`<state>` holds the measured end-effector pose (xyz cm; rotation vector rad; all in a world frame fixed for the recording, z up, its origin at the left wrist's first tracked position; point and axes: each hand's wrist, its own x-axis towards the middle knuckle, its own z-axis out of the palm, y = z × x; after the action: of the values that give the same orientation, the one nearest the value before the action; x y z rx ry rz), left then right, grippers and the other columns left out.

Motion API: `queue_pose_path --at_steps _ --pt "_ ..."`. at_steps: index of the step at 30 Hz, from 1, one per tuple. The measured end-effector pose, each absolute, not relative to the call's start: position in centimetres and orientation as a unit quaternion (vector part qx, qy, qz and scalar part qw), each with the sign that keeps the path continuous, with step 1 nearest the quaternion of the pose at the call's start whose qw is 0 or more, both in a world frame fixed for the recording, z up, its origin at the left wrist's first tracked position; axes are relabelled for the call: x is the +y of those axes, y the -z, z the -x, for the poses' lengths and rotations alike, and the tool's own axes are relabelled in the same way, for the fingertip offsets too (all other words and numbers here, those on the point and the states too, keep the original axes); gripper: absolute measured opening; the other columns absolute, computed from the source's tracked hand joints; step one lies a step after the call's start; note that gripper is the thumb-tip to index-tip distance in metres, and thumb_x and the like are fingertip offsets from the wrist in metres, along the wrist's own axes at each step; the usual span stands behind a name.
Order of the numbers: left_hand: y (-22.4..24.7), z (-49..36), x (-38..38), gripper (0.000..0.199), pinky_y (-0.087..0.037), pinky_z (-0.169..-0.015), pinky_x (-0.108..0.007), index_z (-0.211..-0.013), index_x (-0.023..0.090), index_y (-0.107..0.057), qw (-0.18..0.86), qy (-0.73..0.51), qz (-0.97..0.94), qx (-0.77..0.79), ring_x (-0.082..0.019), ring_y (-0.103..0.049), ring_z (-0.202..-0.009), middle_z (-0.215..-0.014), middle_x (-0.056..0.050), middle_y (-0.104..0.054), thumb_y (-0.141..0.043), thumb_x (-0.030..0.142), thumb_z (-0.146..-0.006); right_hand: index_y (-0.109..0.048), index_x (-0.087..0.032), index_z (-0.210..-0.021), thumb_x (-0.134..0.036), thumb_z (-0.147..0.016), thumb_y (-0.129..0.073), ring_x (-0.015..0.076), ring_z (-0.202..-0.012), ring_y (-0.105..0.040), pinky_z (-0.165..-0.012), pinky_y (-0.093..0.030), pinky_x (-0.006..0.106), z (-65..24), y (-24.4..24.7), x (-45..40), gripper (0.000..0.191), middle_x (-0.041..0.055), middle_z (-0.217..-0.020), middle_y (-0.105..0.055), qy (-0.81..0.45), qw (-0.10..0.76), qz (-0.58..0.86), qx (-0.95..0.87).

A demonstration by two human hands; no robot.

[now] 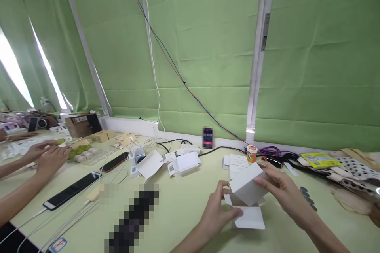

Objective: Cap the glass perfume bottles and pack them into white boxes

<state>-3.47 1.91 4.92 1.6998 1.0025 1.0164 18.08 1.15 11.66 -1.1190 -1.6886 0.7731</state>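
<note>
Over the pale table, my right hand (277, 185) grips a small white box (247, 184) by its upper right corner, fingers and thumb on either side. This box is tilted and sits partly in the mouth of an open white carton (249, 218) with its flaps spread. My left hand (216, 210) is closed on the carton's left side, thumb on the front flap. How deep the box sits is hidden. Just behind are small white boxes (237, 162) lying in a row, and an orange-labelled tub (251, 153).
Several dark discs (308, 197) lie right of my right arm, near a yellow packet (320, 160) and a dotted cloth bag (356, 166). Opened white cartons (184, 162), phones (73, 190) and charging cables are to the left. Another person's hands (53, 160) work at far left.
</note>
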Motion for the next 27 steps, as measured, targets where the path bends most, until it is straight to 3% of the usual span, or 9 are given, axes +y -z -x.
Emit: queue_pose_path --at_steps 5,8,13,17,21,27 --pt "-5.1 3.5 1.7 0.074 -0.039 -0.099 -0.034 -0.136 0.026 -0.044 0.409 -0.396 -0.705 0.423 -0.025 -0.059 -0.108 -0.112 -0.004 -0.070 -0.075 0.021 -0.068 -0.066 -0.021 -0.079 -0.046 -0.086 -0.056 0.0285 -0.113 -0.053 -0.086 -0.048 0.032 -18.2 -11.6 1.3 0.027 0.0093 -0.117 -0.057 -0.284 0.447 0.472 -0.704" --pt "-5.0 3.5 1.9 0.076 -0.039 -0.101 -0.034 -0.139 0.027 -0.045 0.402 -0.398 -0.714 0.413 -0.025 -0.059 -0.109 -0.119 -0.004 -0.068 -0.073 0.020 -0.069 -0.066 -0.021 -0.079 -0.044 -0.087 -0.054 0.0282 -0.112 -0.054 -0.087 -0.047 0.033 -18.1 -11.8 1.3 0.027 0.0096 -0.119 -0.057 -0.263 0.426 0.479 -0.721" --pt "-5.3 3.4 1.8 0.063 -0.041 -0.100 -0.031 -0.133 0.027 -0.054 0.400 -0.414 -0.729 0.371 -0.025 -0.058 -0.113 -0.130 -0.002 -0.063 -0.071 0.020 -0.072 -0.065 -0.021 -0.076 -0.037 -0.090 -0.050 0.0266 -0.109 -0.055 -0.089 -0.046 0.034 -17.9 -12.4 0.8 0.026 0.0093 -0.115 -0.058 -0.218 0.387 0.465 -0.766" --pt "-5.5 3.3 1.7 0.039 -0.046 -0.088 -0.029 -0.113 0.023 -0.069 0.383 -0.412 -0.734 0.380 -0.025 -0.063 -0.096 -0.108 -0.003 -0.072 -0.071 0.022 -0.073 -0.063 -0.021 -0.073 -0.034 -0.090 -0.050 0.0269 -0.110 -0.053 -0.089 -0.046 0.035 -17.5 -12.3 0.5 0.025 0.0098 -0.114 -0.058 -0.179 0.367 0.476 -0.779" --pt "-5.2 3.2 1.7 0.025 -0.045 -0.082 -0.027 -0.097 0.020 -0.070 0.373 -0.410 -0.723 0.411 -0.022 -0.062 -0.090 -0.097 -0.003 -0.072 -0.071 0.022 -0.073 -0.063 -0.021 -0.075 -0.029 -0.092 -0.049 0.0269 -0.110 -0.053 -0.090 -0.045 0.037 -17.0 -12.1 0.5 0.023 0.0106 -0.115 -0.058 -0.148 0.345 0.475 -0.796" --pt "-4.7 3.1 1.7 0.040 -0.045 -0.084 -0.027 -0.107 0.022 -0.057 0.390 -0.436 -0.698 0.413 -0.019 -0.061 -0.091 -0.097 0.000 -0.070 -0.072 0.020 -0.070 -0.062 -0.020 -0.073 -0.025 -0.092 -0.049 0.0268 -0.108 -0.054 -0.088 -0.045 0.038 -16.6 -12.1 0.3 0.023 0.0110 -0.112 -0.059 -0.123 0.329 0.482 -0.803"
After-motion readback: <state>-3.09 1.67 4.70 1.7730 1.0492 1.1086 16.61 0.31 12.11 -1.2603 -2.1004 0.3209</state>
